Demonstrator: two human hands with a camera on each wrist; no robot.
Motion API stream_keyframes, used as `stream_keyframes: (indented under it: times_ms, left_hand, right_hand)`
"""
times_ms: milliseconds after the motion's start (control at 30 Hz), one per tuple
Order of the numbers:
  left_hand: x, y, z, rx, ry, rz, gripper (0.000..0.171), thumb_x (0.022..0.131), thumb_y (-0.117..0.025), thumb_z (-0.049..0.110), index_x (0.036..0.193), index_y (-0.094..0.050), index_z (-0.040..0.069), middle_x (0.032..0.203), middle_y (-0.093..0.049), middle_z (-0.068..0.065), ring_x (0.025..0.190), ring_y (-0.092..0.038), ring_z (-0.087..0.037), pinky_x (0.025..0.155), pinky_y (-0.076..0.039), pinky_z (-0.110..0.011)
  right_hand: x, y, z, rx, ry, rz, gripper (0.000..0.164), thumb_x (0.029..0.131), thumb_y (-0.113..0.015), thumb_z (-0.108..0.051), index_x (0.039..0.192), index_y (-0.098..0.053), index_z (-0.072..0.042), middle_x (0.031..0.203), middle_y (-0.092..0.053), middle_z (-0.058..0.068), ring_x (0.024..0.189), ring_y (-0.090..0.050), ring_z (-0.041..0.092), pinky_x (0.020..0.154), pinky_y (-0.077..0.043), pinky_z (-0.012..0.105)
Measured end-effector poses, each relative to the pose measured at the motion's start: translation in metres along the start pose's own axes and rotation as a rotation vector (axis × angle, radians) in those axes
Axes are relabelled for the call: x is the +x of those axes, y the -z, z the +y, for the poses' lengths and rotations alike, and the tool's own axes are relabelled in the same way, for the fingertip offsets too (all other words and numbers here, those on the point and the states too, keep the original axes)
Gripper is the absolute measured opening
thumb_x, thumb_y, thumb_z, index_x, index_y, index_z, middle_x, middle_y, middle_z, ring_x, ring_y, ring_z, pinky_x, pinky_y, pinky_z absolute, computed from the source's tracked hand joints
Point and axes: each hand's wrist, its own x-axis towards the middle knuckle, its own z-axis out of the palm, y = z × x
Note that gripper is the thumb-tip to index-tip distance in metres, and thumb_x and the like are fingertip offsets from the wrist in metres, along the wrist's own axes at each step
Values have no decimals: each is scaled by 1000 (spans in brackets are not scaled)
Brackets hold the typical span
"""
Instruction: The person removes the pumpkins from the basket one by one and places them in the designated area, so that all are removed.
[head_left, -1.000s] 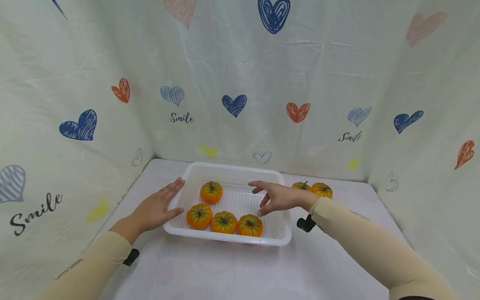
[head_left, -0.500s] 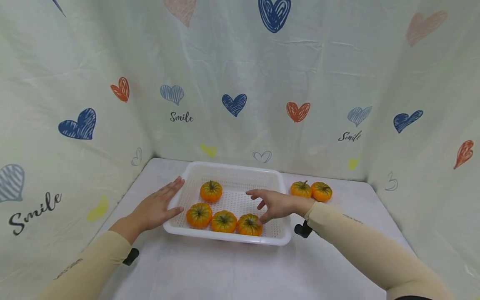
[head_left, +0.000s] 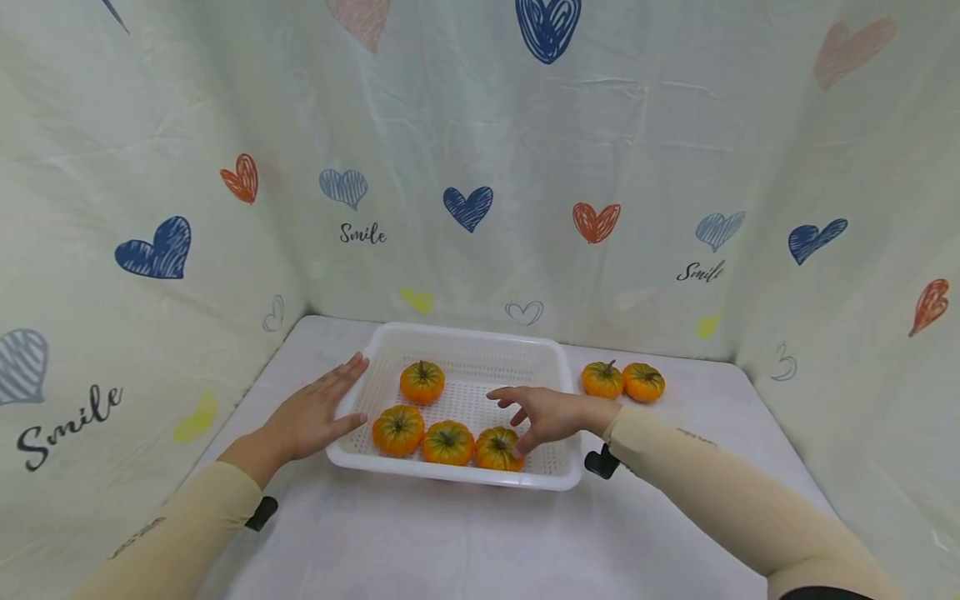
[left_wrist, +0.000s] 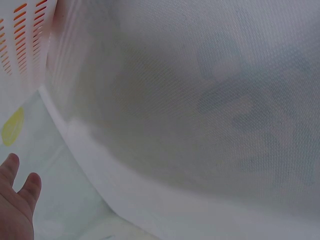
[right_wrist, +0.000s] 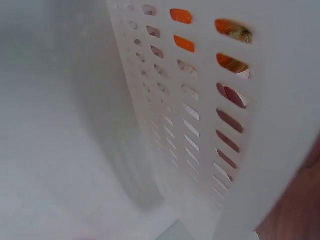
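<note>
A white plastic basket (head_left: 457, 475) with perforated walls holds several small orange pumpkins with green-streaked tops. At the basket's left rim is my left hand (head_left: 303, 423), fingers straight and thumb spread; in the left wrist view part of that hand (left_wrist: 16, 205) shows at the lower left. Over the right part of the basket hovers my right hand (head_left: 553, 414), fingers loosely bent and apart. Its thumb overlaps the right edge of the front right pumpkin (head_left: 495, 450); whether it touches is unclear. The right wrist view has mostly the basket's outer wall (right_wrist: 172, 107).
Two more pumpkins, a left one (head_left: 602, 380) and a right one (head_left: 643, 382), sit side by side on the table right of the basket. A white cloth covers the table (head_left: 420, 542). Curtains printed with hearts (head_left: 468, 208) stand close behind and at both sides.
My right hand has moved left and down toward the front right pumpkin, uncovering the pumpkin pair outside the basket. The left hand, basket and pumpkins stay where they were.
</note>
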Motion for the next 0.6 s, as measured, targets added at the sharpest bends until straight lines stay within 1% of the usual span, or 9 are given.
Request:
stream_keyframes:
  times_ms: [300,433,600]
  left_hand:
    - [1,-1,-5,12,-3,-6,81,96,-59,43,159,-22,7,164,-18,-14,146,-25,-38,112,-27,-61]
    - [1,-2,-5,10,-2,-10,82,96,-60,44,159,-22,7,164,-19,-14,146,-25,-39,112,-27,-62]
    - [1,-1,-4,5,-6,-5,82,96,-60,43,158,-23,6,164,-20,-14,145,-25,-39,112,-27,-62]
  right_hand:
    - [-1,1,-8,-53,-25,-57,87,79,-87,-18,152,-40,-18,147,-46,13,117,-59,26,96,-52,40]
    - [-1,-2,-9,-49,-46,-79,85,79,-86,-17,151,-40,-17,145,-47,13,113,-62,23,95,-53,40]
    - [1,-4,-9,-53,-65,-88,84,79,-86,-15,151,-41,-18,144,-48,11,108,-63,19,94,-54,39]
